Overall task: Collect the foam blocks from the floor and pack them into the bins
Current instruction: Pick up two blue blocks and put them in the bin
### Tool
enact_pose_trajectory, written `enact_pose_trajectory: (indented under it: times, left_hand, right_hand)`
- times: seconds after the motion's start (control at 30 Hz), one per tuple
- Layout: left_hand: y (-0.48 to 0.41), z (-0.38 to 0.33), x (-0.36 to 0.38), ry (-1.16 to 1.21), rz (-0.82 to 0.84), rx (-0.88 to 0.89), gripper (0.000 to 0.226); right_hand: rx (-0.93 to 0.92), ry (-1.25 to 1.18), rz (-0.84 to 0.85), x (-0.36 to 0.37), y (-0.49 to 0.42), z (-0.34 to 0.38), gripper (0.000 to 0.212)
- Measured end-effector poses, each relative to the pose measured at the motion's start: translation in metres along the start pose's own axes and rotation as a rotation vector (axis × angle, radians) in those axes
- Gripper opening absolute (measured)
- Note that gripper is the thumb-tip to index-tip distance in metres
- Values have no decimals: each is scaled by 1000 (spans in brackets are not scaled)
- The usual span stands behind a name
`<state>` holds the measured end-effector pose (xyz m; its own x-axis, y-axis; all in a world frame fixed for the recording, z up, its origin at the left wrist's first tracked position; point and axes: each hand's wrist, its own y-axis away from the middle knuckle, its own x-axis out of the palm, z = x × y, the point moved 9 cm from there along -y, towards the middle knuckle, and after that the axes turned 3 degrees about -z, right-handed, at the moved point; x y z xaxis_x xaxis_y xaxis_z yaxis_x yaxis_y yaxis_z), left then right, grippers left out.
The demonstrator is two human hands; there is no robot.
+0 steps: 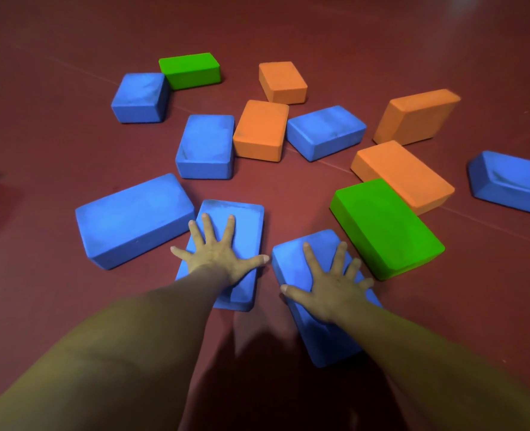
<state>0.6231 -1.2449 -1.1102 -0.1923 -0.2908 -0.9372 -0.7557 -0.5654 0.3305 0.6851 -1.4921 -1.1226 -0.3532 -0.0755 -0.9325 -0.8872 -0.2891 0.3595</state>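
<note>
Pressing flat, fingers spread wide: my L hand [218, 255] on a blue block [246, 217], R hand [332, 283] on a second blue block [326, 346]. Green block [385, 225] just beside R; orange blocks [260, 129] farther out on the floor [55, 135].

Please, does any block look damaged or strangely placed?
Nothing looks broken. The blocks lie scattered at mixed angles on the floor, and several blue ones show pale, worn-looking patches on top, such as the blue block under the left hand.
</note>
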Motion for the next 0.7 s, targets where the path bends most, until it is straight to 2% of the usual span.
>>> enact_pose_trajectory:
  times: [0.23, 0.43, 0.6, 0.7]
  left_hand:
    - [0, -3, -3, 13, -20, -23, 119]
    - [24, -26, -9, 51, -28, -32, 119]
    - [92, -53, -44, 89, -49, -27, 117]
    - [135, -88, -90, 92, -63, 50, 116]
  right_hand:
    - [-18, -18, -21, -5, 1, -3, 122]
    - [-39, -11, -164, -35, 10, -11, 115]
    - [150, -183, -233, -72, 71, -49, 114]
    - [312, -371, -145, -96, 123, -87, 109]
